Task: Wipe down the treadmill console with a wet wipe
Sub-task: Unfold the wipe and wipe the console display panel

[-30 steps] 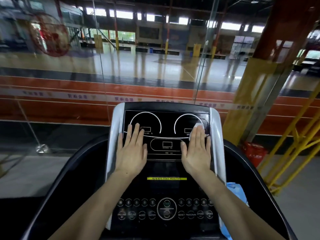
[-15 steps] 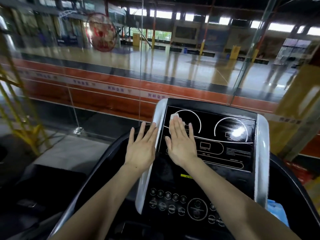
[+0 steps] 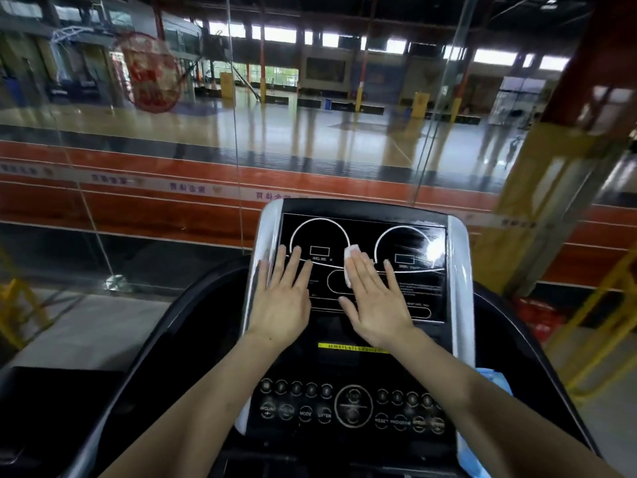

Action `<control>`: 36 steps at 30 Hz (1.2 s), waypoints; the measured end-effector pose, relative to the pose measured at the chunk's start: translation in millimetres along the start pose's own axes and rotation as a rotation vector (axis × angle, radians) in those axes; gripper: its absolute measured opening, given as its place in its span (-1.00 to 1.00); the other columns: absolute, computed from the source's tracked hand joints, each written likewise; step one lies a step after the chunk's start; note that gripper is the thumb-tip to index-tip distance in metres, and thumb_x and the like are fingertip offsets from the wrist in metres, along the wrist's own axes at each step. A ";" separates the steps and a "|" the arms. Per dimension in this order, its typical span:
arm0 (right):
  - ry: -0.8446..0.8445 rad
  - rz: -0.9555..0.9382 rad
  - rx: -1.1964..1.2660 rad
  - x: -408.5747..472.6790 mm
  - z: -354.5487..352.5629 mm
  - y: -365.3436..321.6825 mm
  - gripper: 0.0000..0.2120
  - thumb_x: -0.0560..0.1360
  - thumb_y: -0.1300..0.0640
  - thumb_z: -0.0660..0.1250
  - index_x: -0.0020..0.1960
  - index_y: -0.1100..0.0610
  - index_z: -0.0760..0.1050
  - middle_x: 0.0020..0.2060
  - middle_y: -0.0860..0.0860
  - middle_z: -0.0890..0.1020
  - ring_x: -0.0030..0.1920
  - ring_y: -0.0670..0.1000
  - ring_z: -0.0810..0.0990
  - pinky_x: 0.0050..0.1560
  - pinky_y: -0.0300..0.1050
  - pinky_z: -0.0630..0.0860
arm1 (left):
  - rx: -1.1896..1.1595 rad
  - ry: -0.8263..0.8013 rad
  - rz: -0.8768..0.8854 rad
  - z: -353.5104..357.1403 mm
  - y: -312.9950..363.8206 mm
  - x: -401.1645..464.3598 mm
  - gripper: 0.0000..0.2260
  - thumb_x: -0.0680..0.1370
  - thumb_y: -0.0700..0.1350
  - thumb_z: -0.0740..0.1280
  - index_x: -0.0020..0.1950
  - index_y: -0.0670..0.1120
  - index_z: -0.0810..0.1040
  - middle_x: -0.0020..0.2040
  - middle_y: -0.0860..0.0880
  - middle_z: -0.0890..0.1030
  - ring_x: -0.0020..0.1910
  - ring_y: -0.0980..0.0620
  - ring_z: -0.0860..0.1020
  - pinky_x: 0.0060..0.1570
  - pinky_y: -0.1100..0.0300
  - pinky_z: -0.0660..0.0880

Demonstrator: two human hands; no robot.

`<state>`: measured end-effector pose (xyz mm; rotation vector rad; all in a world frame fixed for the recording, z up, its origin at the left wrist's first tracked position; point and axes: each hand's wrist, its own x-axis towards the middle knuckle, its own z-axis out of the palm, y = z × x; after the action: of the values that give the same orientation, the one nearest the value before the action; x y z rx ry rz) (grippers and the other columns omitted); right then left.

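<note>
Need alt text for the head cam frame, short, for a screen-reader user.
Two bare hands lie flat on a black treadmill console: the right hand presses a white wet wipe between the two dial outlines, and the left hand rests open at the left edge. Beyond a glass wall lies an indoor sports hall.

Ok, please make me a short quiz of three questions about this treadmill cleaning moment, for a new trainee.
1. True or false: the wet wipe lies under the right hand.
2. Where does the left hand rest? A) on the button panel B) flat on the left part of the console display C) on the blue packet
3. Fill in: the fingers of both hands are ____, not curled.

Key: 1 true; 2 B; 3 straight.
</note>
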<state>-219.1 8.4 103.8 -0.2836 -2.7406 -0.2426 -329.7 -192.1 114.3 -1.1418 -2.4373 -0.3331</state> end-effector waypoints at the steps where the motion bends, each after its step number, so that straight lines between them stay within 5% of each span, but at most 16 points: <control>1: -0.002 0.044 0.002 -7.7 -1.5 13.3 -0.27 0.72 -0.25 -0.13 0.70 0.08 -0.35 0.69 -0.03 -0.33 0.67 -0.06 -0.35 0.66 0.18 -0.32 | -0.012 -0.002 0.025 2.5 11.9 4.1 -0.43 0.67 -0.02 0.16 0.68 -0.07 0.16 0.71 -0.14 0.04 0.69 -0.19 -0.13 0.63 -0.27 -0.09; 8: 0.011 0.349 -0.004 -54.8 -6.2 86.5 -0.26 0.69 -0.28 -0.21 0.71 0.12 -0.28 0.70 0.01 -0.27 0.69 -0.04 -0.31 0.67 0.15 -0.31 | -0.040 -0.037 0.149 17.5 79.4 22.4 -0.43 0.69 0.02 0.12 0.70 -0.05 0.09 0.72 -0.10 -0.05 0.68 -0.16 -0.21 0.63 -0.25 -0.08; 20: 0.119 0.553 0.125 -68.6 20.9 35.5 -0.25 0.70 -0.29 -0.25 0.70 0.16 -0.31 0.71 0.09 -0.22 0.71 0.05 -0.25 0.69 0.19 -0.16 | -0.006 0.004 0.116 17.9 52.5 10.0 -0.43 0.67 0.02 0.19 0.67 -0.09 0.19 0.70 -0.12 0.09 0.69 -0.16 -0.07 0.63 -0.24 0.03; 30: 0.076 0.228 0.119 7.9 21.8 -65.1 -0.30 0.73 -0.19 -0.15 0.70 0.16 -0.29 0.70 0.07 -0.28 0.69 0.01 -0.32 0.68 0.15 -0.26 | -0.013 0.038 -0.109 6.9 -40.4 -41.0 -0.45 0.65 -0.07 0.22 0.63 -0.17 0.25 0.67 -0.16 0.19 0.66 -0.16 0.14 0.59 -0.17 0.19; 36: 0.039 0.012 0.091 38.2 20.8 -108.8 -0.31 0.73 -0.17 -0.12 0.71 0.16 -0.22 0.71 0.06 -0.25 0.69 0.00 -0.30 0.69 0.18 -0.22 | 0.124 -0.098 -0.089 -1.6 -66.7 -54.1 -0.36 0.71 -0.03 0.05 0.69 -0.01 -0.26 0.69 0.08 -0.28 0.68 -0.16 -0.22 0.62 -0.25 -0.16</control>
<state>-285.9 -86.0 85.2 -0.2672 -2.7013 -0.1180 -350.0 -271.2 87.8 -1.0215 -2.5600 -0.1534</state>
